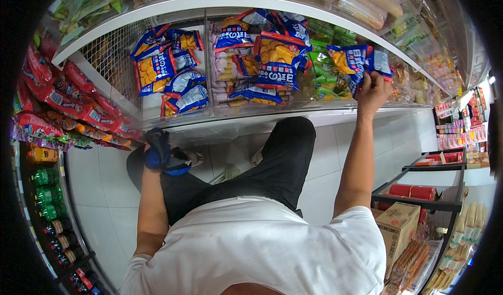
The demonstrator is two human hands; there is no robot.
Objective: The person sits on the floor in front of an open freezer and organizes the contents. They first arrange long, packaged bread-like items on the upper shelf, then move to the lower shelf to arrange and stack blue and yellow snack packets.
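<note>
My right hand [375,92] grips the lower edge of a blue snack packet [353,61] showing yellow biscuits, above a compartment of green-wrapped snacks [324,74]. My left hand [157,155] is by my left knee, with dark blue fabric, perhaps a glove, around it; its fingers are hard to make out. More blue biscuit packets [155,72] lie in the left clear plastic bin. In the middle compartment, several others, among them a large upright-looking packet [278,63], rest on purple-and-cream wrapped snacks [226,69].
A white shelf edge [235,0] arches over the bins. Red snack bags [59,98] hang at the left, above green bottles [49,194] on a rack. At the lower right a cardboard box [397,228] stands by a black-framed shelf [416,202].
</note>
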